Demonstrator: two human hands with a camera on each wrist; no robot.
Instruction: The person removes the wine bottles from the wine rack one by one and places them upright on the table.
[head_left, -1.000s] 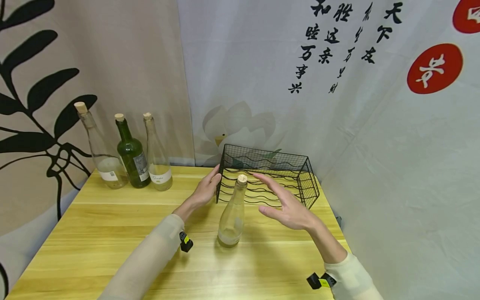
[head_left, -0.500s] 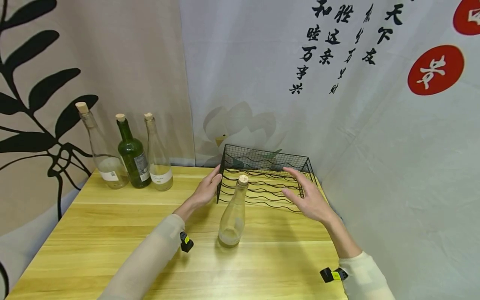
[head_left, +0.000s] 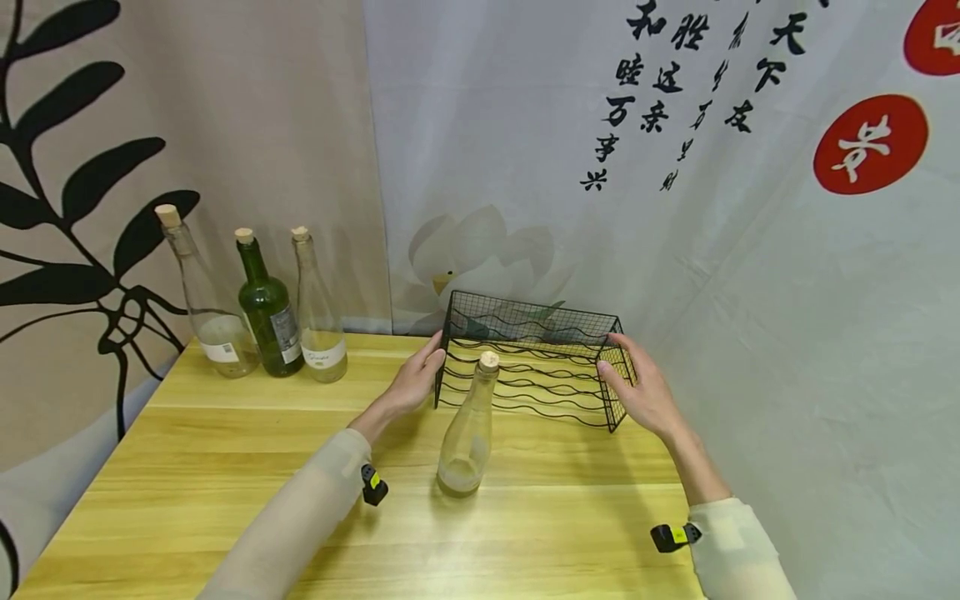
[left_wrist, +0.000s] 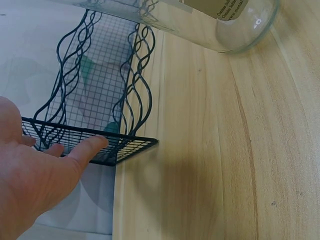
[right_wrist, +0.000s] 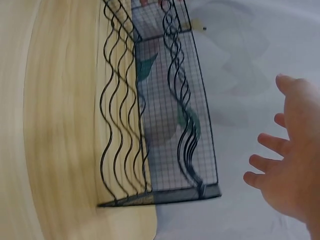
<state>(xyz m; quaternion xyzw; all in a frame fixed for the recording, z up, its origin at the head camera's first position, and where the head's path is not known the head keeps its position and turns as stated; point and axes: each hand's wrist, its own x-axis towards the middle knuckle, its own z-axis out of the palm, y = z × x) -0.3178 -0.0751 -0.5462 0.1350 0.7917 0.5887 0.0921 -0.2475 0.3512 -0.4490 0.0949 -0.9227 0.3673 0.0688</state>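
Note:
A black wire bottle rack (head_left: pixel 525 367) with wavy rails and mesh sides stands at the back of the wooden table. My left hand (head_left: pixel 408 383) lies against its left mesh end. The left wrist view shows the thumb (left_wrist: pixel 92 148) on that mesh panel. At the rack's other end is my right hand (head_left: pixel 643 387), thumb and fingers spread, holding nothing. In the right wrist view this hand (right_wrist: pixel 295 165) appears apart from the rack. A clear corked glass bottle (head_left: pixel 465 450) stands upright in front of the rack, between my arms; neither hand touches it.
Three corked bottles stand at the table's back left: a clear one (head_left: pixel 217 325), a green one (head_left: pixel 273 321) and another clear one (head_left: pixel 321 333). A printed cloth (head_left: pixel 487 125) hangs right behind the table (head_left: pixel 360 533) and along its right side.
My right hand has moved right, from behind the near bottle across to the rack's right end. The left hand, the rack and the bottles have stayed in place.

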